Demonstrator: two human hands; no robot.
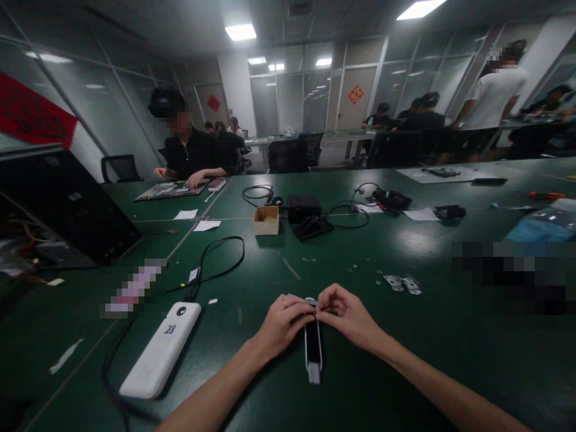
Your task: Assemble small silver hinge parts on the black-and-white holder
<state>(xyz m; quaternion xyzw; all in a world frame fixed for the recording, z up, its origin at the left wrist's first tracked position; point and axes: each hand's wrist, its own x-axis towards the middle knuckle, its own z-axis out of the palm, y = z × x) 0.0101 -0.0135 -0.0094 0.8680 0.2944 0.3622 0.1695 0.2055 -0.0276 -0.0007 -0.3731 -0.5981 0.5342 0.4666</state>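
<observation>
A long, narrow object (313, 348) with a black middle, a pale rim and a silvery near end lies lengthwise on the green table in front of me. At its far end my left hand (288, 318) is closed, with thumb and fingertips pressed together on it. From the other side my right hand (342, 313) pinches at the same spot, thumb against forefinger. The fingertips of both hands nearly meet there and hide whatever small part is between them. Two small metal brackets (402, 284) lie beyond my right hand, close to several tiny rings (355, 266).
On the left lies a white power bank (162, 351) marked 28, its black cable (243, 252) looping away. Farther off are a small open box (266, 221), a black box (303, 208) and cables. A computer case (67, 204) leans at left. A person (191, 150) works opposite.
</observation>
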